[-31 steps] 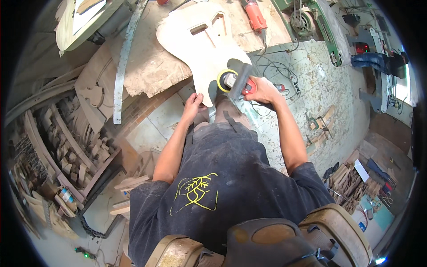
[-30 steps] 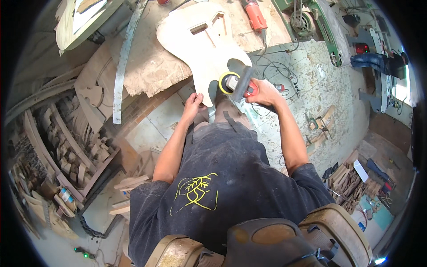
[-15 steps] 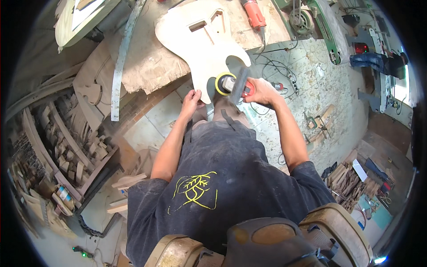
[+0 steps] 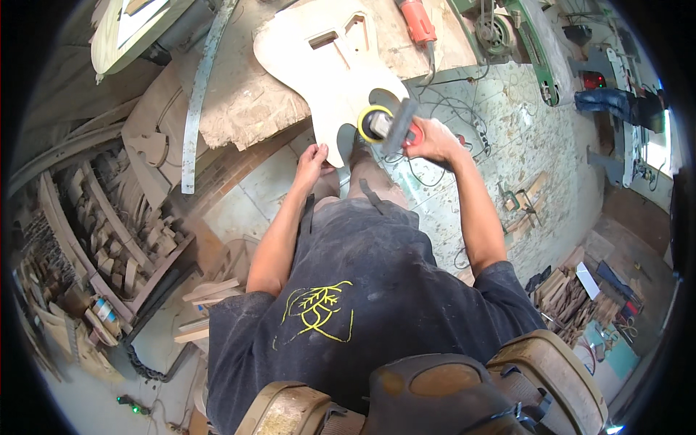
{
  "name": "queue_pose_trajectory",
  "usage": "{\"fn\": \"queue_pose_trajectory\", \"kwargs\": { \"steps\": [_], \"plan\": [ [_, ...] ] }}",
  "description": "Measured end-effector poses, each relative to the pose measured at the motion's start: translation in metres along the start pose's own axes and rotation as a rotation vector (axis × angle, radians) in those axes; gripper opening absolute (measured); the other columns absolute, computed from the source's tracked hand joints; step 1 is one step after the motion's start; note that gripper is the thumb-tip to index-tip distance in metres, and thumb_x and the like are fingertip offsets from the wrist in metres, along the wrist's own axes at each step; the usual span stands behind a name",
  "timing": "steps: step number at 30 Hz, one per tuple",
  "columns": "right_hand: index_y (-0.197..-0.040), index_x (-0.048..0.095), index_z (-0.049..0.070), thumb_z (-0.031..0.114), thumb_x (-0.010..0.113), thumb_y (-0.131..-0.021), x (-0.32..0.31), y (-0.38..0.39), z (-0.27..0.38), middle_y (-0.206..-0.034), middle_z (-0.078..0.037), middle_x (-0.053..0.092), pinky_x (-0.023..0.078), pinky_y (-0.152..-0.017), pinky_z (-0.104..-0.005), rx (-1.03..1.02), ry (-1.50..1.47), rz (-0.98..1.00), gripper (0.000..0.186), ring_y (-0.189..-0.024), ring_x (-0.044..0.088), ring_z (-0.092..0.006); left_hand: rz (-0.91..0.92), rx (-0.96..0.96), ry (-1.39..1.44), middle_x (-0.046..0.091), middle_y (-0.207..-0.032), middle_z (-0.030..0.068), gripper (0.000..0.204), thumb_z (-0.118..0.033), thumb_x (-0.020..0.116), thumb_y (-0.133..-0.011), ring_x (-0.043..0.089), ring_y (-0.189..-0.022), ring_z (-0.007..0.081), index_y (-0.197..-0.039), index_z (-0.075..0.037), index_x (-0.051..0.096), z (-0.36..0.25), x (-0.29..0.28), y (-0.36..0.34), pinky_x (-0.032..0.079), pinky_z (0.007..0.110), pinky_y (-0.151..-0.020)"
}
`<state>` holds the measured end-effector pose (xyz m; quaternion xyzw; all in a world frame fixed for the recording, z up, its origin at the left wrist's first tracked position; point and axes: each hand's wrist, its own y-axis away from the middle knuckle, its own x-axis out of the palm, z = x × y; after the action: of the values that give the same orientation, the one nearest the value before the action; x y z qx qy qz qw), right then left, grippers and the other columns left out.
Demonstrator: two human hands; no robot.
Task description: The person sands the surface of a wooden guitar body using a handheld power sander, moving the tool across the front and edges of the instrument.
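Observation:
A pale wooden guitar body (image 4: 330, 72) with routed cavities lies on the workbench and juts over its near edge. My left hand (image 4: 312, 161) is closed on the tip of its near left horn. In my right hand (image 4: 436, 141) is a power sander (image 4: 389, 129) with a round yellow-rimmed pad and a red part at the grip. The pad faces left, at the inner edge of the cutaway near the right horn. Whether it touches the wood I cannot tell.
The dusty workbench (image 4: 243, 119) carries a red corded power tool (image 4: 417, 23). Cables (image 4: 453, 116) trail over the floor at the right. A long metal strip (image 4: 199, 109) stands left of the bench; wood offcuts (image 4: 127, 250) fill a rack. A green machine (image 4: 533, 51) stands at upper right.
My right hand and the sander have shifted slightly right and upward along the cutaway. My left hand still holds the horn, and the guitar body has hardly moved.

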<state>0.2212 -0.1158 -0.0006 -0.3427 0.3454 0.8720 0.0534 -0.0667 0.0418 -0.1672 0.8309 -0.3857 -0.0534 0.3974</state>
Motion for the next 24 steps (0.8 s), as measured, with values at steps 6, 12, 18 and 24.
{"fn": "queue_pose_trajectory", "kwargs": {
  "steps": [6,12,18,24],
  "plan": [
    [-0.11,0.068,0.003,0.039,0.083,-0.063,0.004,0.022,-0.013,-0.095,-0.024,0.074,0.056,-0.085,-0.0482,0.016,-0.033,0.065,0.06,-0.092,0.071,-0.0435,0.006,0.02,-0.015,0.072,-0.108,0.0064,0.041,-0.044,0.055,-0.109,0.07,-0.095,0.0159,-0.122,-0.005,0.062,-0.005,0.002,0.004,0.058,0.035,-0.086],
    [-0.099,0.066,0.001,0.038,0.085,-0.064,-0.007,-0.018,-0.011,-0.088,-0.022,0.071,0.054,-0.081,-0.0454,-0.034,-0.008,-0.058,0.055,-0.084,0.07,-0.0391,0.001,0.01,0.036,0.071,-0.108,0.0054,0.042,-0.045,0.055,-0.109,0.07,-0.094,0.0154,-0.121,-0.006,0.062,0.0,0.004,0.001,0.058,0.035,-0.086],
    [-0.109,0.07,0.003,0.036,0.085,-0.061,0.011,0.031,-0.022,-0.097,-0.022,0.074,0.055,-0.085,-0.0467,0.064,-0.076,0.056,0.06,-0.094,0.071,-0.0409,0.001,0.019,0.034,0.071,-0.111,0.0063,0.044,-0.048,0.056,-0.108,0.07,-0.096,0.017,-0.121,-0.006,0.062,0.013,0.003,-0.007,0.058,0.036,-0.088],
    [-0.113,0.065,-0.002,0.03,0.087,-0.064,0.043,0.086,-0.042,-0.086,-0.009,0.069,0.054,-0.079,-0.037,0.135,-0.392,-0.104,0.063,-0.079,0.066,-0.0234,0.042,0.025,0.229,0.072,-0.112,0.0126,0.055,-0.052,0.055,-0.108,0.073,-0.103,0.0226,-0.13,-0.002,0.055,0.018,0.011,-0.007,0.059,0.041,-0.092]
  ]
}}
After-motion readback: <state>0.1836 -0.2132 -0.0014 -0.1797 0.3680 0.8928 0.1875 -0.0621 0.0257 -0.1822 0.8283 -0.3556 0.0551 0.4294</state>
